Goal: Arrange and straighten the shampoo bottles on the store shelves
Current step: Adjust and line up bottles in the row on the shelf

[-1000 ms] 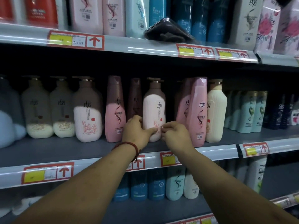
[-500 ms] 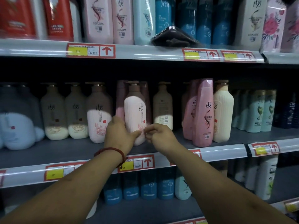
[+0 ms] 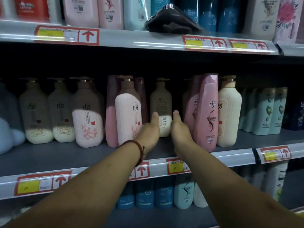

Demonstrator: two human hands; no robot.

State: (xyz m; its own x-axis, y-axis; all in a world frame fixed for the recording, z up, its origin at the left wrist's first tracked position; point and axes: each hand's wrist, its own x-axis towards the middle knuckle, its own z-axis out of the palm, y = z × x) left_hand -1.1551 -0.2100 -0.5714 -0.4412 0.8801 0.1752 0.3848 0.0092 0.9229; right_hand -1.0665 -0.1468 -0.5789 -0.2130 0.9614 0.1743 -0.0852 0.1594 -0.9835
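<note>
The left hand (image 3: 150, 129) and right hand (image 3: 179, 129) clasped the cream pump bottle (image 3: 162, 102) from both sides, thumbs up on its barcode face, deep on the middle shelf (image 3: 65, 155).

Cream bottle (image 3: 161, 112), red bracelet (image 3: 139, 148)
</note>
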